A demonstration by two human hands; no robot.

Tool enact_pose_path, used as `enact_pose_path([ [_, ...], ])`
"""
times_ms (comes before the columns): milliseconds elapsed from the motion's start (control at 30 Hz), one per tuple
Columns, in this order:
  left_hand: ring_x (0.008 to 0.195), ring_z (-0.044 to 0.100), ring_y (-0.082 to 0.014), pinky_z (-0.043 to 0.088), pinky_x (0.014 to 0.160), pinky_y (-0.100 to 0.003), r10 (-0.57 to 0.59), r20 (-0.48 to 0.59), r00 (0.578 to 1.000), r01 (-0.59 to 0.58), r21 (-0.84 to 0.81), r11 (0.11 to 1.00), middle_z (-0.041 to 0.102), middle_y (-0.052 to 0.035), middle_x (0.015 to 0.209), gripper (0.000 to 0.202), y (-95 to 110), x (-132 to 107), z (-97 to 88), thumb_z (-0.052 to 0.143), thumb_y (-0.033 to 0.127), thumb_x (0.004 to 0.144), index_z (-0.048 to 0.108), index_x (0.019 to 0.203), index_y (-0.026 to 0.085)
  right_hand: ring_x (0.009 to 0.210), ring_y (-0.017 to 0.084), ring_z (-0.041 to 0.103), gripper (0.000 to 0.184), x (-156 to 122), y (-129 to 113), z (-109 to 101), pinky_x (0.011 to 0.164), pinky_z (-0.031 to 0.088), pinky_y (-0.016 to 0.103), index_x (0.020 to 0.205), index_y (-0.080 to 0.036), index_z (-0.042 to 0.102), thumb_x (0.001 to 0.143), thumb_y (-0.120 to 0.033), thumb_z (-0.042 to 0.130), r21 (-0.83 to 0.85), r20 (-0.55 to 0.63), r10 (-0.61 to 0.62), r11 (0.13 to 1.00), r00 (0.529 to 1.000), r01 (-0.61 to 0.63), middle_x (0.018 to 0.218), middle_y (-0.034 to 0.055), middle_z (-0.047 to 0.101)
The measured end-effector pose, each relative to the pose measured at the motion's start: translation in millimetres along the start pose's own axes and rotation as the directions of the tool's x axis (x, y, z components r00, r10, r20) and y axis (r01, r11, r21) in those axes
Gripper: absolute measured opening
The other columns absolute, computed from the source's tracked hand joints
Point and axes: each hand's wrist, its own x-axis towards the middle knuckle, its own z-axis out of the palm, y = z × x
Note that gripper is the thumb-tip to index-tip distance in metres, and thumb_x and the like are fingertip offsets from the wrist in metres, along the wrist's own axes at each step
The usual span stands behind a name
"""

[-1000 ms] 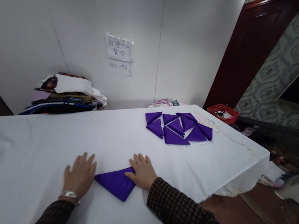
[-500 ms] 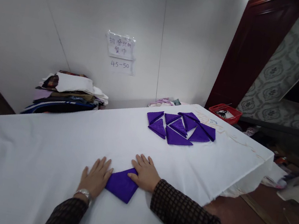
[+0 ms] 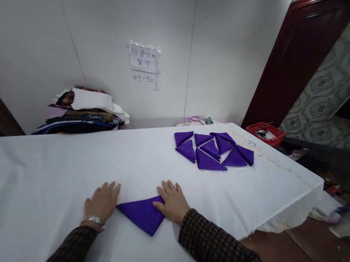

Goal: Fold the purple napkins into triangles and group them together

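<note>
At the far end of the white-covered table [image 3: 55, 174], I see a cluster of folded purple triangles [image 3: 213, 149]; a pile of folded fabrics [image 3: 85, 112] lies against the wall under a paper sign [image 3: 143, 65], and a red basket [image 3: 265, 132] sits beyond the table's far corner. Nothing stands between the hands and the near purple cloth [image 3: 144, 213]. Compared with half a second ago, the left hand [image 3: 103, 200] has slid leftward off the cloth, exposing its pointed left corner. It lies flat, fingers spread, just beside that corner; the right hand [image 3: 174, 202] presses open-palmed on the cloth's right corner. Neither grips anything.
</note>
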Motion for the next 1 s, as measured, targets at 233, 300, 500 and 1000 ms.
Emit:
enact_pose_path([
  [233, 0.138, 0.019, -0.0269, 0.012, 0.108, -0.057, 0.266, 0.039, 0.963, -0.267, 0.038, 0.963, 0.027, -0.0083, 0.149, 0.052, 54, -17, 9.6, 0.028, 0.039, 0.091, 0.036, 0.139, 0.021, 0.137, 0.028, 0.017, 0.063, 1, 0, 3, 0.108, 0.013, 0.050, 0.139, -0.020, 0.035, 0.090, -0.059, 0.031, -0.017, -0.021, -0.004, 1.000, 1.000, 0.004, 0.148, 0.0121, 0.028],
  [300, 0.138, 0.018, -0.0265, 0.013, 0.107, -0.057, 0.197, 0.086, 0.977, -0.201, 0.032, 0.979, 0.024, -0.0077, 0.150, 0.053, 45, -13, 15.5, 0.025, 0.039, 0.091, 0.034, 0.140, 0.021, 0.137, 0.028, 0.018, 0.063, 0, 1, 3, 0.108, 0.013, 0.050, 0.138, -0.019, 0.035, 0.090, -0.059, 0.030, -0.011, -0.028, -0.009, 1.000, 1.000, 0.009, 0.148, 0.0122, 0.028],
  [500, 0.140, 0.012, -0.0251, 0.012, 0.106, -0.059, 0.045, 0.087, 0.995, -0.050, 0.058, 0.997, 0.016, -0.0047, 0.153, 0.054, 9, -2, 20.3, 0.016, 0.039, 0.092, 0.026, 0.143, 0.022, 0.137, 0.028, 0.017, 0.065, 0, 1, 1, 0.109, 0.011, 0.050, 0.139, -0.019, 0.035, 0.089, -0.061, 0.029, 0.005, -0.011, -0.001, 1.000, 1.000, 0.002, 0.148, 0.0120, 0.027],
  [1000, 0.139, 0.016, -0.0255, 0.014, 0.108, -0.056, 0.206, -0.007, 0.979, -0.205, 0.074, 0.976, 0.024, -0.0063, 0.150, 0.050, 45, -14, 1.5, 0.025, 0.035, 0.092, 0.034, 0.140, 0.021, 0.137, 0.028, 0.017, 0.064, 1, 1, 3, 0.108, 0.011, 0.050, 0.139, -0.019, 0.035, 0.090, -0.060, 0.029, -0.006, -0.003, 0.003, 1.000, 1.000, -0.003, 0.149, 0.0119, 0.026],
])
